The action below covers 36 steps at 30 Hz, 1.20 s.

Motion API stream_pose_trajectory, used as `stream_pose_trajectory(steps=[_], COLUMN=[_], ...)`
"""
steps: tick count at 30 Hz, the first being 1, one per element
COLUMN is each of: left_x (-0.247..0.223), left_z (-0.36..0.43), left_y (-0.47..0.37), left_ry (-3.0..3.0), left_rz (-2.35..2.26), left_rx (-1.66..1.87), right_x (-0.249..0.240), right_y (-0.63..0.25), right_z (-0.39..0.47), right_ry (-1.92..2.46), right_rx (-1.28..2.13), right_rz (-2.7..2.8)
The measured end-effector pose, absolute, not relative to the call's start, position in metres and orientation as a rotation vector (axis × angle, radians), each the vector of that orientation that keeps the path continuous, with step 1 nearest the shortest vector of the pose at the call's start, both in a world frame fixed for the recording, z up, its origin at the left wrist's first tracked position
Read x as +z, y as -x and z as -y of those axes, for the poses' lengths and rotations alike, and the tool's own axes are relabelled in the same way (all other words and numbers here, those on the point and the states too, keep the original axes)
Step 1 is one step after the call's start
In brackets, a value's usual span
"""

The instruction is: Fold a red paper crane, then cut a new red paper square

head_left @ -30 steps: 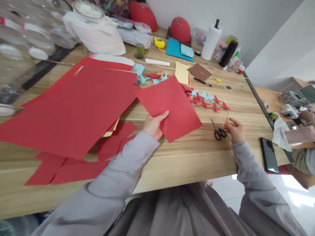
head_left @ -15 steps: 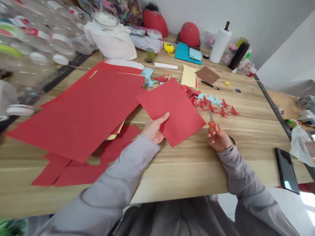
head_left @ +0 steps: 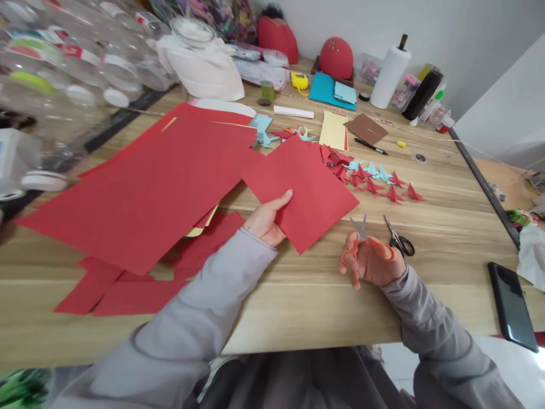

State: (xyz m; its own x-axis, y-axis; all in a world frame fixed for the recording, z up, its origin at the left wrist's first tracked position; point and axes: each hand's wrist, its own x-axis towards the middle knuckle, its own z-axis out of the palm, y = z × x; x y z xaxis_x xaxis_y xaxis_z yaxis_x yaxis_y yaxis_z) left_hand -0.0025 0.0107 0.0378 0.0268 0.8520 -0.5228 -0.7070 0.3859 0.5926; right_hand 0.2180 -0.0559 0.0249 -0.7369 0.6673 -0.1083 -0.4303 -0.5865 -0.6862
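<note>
A square of red paper [head_left: 310, 187] is pinched in my left hand [head_left: 269, 218], with the thumb on top and the other fingers underneath. My right hand [head_left: 372, 264] has its fingers in the handles of orange-handled scissors [head_left: 361, 232], whose blades stand spread apart just right of the paper's lower corner, not touching it. Black-handled scissors [head_left: 398, 238] lie on the table beyond my right hand. Large red sheets [head_left: 157, 182] are stacked to the left, with smaller red paper pieces [head_left: 131, 295] below them.
Small folded red and light-blue paper cranes [head_left: 392, 194] lie behind the held square. Further back are a pen [head_left: 370, 146], brown paper [head_left: 366, 129] and a yellow tape measure [head_left: 299, 81]. A phone [head_left: 511, 307] lies at the right edge; plastic bottles [head_left: 80, 68] crowd the left.
My right hand has moved nearer me and slightly left, and the orange scissors have opened. The black-handled scissors have come into clear view. My left hand still holds the red square.
</note>
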Motion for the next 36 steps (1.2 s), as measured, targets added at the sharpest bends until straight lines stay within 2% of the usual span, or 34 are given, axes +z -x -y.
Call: stream_pose_trajectory(steps=[11,21,36], left_x=[0.036,0.041,0.04], left_z=[-0.014,-0.011,-0.007], left_y=[0.004,0.001,-0.006], left_ry=[-0.148,-0.141,-0.161], left_rz=[-0.943,-0.918,-0.958], left_rx=[1.245,1.188,1.154], right_x=[0.027,0.019,0.02], right_y=[-0.218,-0.216,-0.215], right_z=[0.054,0.054,0.055], right_ry=[0.525,0.347,0.324], right_rx=[2.289,2.343,2.344], right_rz=[0.887,0.848,0.871])
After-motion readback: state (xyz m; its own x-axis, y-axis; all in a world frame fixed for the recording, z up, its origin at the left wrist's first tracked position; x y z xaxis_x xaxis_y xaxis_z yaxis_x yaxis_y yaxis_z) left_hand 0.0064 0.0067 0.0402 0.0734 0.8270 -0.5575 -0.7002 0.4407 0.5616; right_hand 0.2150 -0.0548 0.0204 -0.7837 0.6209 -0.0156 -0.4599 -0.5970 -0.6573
